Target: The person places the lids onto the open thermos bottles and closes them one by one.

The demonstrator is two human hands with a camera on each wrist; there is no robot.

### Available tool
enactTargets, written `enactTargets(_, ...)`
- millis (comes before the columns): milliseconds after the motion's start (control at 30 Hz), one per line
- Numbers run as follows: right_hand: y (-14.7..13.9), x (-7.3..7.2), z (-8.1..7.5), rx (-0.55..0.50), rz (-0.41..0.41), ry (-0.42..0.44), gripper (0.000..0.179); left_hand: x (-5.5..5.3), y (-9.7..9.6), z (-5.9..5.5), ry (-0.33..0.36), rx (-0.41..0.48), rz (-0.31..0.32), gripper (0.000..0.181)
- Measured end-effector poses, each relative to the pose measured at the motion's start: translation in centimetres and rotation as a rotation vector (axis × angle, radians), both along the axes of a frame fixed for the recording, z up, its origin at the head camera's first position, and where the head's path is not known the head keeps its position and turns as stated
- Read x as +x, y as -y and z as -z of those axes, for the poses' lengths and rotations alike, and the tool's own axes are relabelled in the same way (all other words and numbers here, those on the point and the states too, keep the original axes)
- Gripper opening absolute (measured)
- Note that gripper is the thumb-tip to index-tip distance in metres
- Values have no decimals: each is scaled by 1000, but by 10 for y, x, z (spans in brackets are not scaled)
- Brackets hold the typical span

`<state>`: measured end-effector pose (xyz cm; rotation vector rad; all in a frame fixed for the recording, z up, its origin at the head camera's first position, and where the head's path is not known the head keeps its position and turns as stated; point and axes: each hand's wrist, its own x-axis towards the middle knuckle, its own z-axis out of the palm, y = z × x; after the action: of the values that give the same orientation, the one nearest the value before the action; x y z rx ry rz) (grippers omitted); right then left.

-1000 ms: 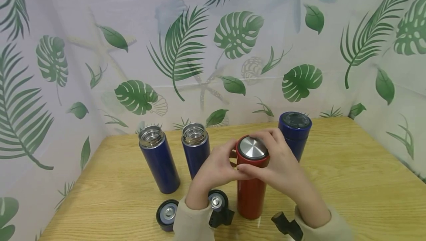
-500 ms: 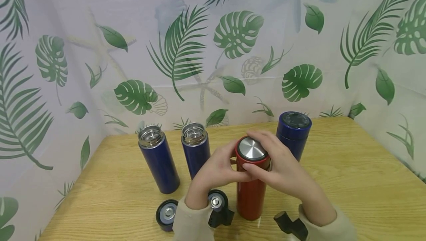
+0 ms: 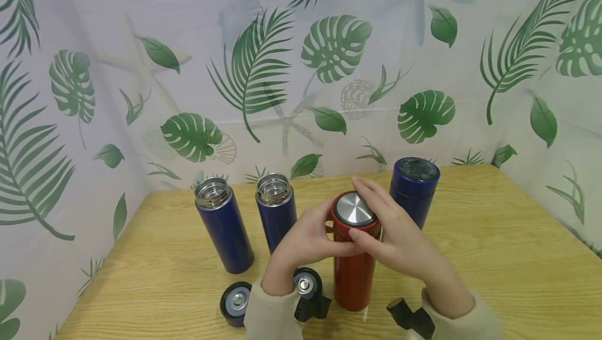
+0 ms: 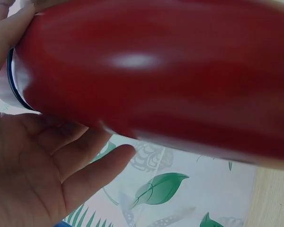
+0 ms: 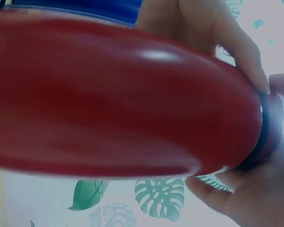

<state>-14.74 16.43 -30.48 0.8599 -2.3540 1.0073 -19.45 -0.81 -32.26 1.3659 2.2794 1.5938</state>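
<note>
A red vacuum flask (image 3: 354, 282) stands upright on the table, its lid (image 3: 356, 208) topped with brushed silver. My left hand (image 3: 305, 235) grips the upper body from the left, thumb across the front; its far fingers are hidden behind the flask in the head view. From the right, my right hand (image 3: 395, 227) holds the lid, thumb at the front and fingers along the far right side. In the right wrist view, a dark ring (image 5: 263, 127) shows between body and lid, with the right hand (image 5: 260, 198) beside it. The left hand (image 4: 33, 165) wraps the flask near its neck in the left wrist view.
Two blue flasks without lids, one farther left (image 3: 228, 235) and one nearer (image 3: 275, 214), stand at the left. Their removed lids (image 3: 235, 303) (image 3: 308, 281) lie in front. A lidded blue flask (image 3: 414, 194) stands behind my right hand. A leaf-patterned cloth (image 3: 282, 68) backs the wooden table (image 3: 508, 256).
My right hand has shifted round the lid, its thumb sliding right across the front and its wrist moving right. The left hand and the flask stay nearly in place.
</note>
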Motion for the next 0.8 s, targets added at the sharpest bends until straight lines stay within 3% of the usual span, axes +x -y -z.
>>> enactTargets(100,-2,0,0,2,-38,-45,63,0,0,0,13,7,3,58)
enactTargets(200,0,0,0,-4,16,-55,62,0,0,1,21,13,7,59)
enactTargets(333,3,1,-1,-3,109,13,66,0,0,2,20,9,5,59)
enactTargets(400,3,1,-1,9,115,44,68,0,0,2,16,2,1,59)
enactTargets(633,-7,-1,-1,40,-26,34,67,0,0,0,2,-6,1,57)
enactTargets(800,-9,-3,-1,35,-60,-33,62,-1,0,0,-25,-12,-6,56)
